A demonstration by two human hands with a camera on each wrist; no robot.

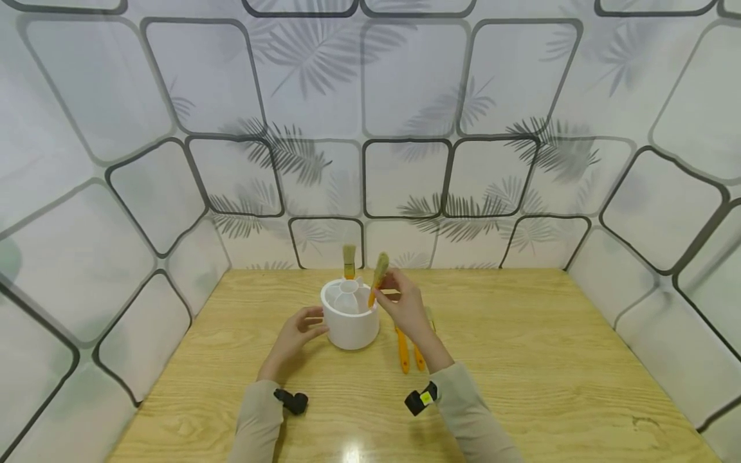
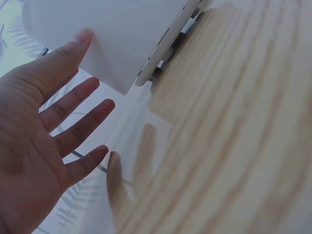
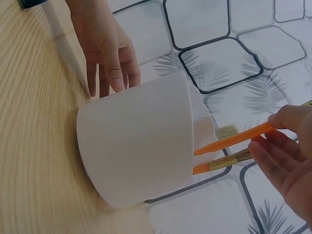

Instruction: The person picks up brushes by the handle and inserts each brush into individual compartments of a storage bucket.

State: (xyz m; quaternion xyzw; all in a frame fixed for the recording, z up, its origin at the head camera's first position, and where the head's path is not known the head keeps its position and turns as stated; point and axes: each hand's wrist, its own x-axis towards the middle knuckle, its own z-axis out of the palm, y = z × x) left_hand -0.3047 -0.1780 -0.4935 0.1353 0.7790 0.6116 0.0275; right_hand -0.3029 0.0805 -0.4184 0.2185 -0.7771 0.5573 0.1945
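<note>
A white round holder (image 1: 350, 318) with compartments stands on the wooden table (image 1: 521, 360). One brush (image 1: 349, 260) stands in its far side, bristles up. My right hand (image 1: 405, 308) pinches a second orange-handled brush (image 1: 379, 278), bristles up, with its handle end at the holder's rim. In the right wrist view my fingers (image 3: 287, 156) grip an orange handle (image 3: 234, 140) that reaches to the holder (image 3: 136, 141). My left hand (image 1: 298, 331) rests against the holder's left side with straight fingers. Its thumb touches the holder (image 2: 112, 34) in the left wrist view, where the left hand (image 2: 44, 136) is spread.
Two more orange-handled brushes (image 1: 403, 350) lie on the table just right of the holder, under my right wrist. Patterned wall panels (image 1: 405, 173) enclose the table at the back and both sides.
</note>
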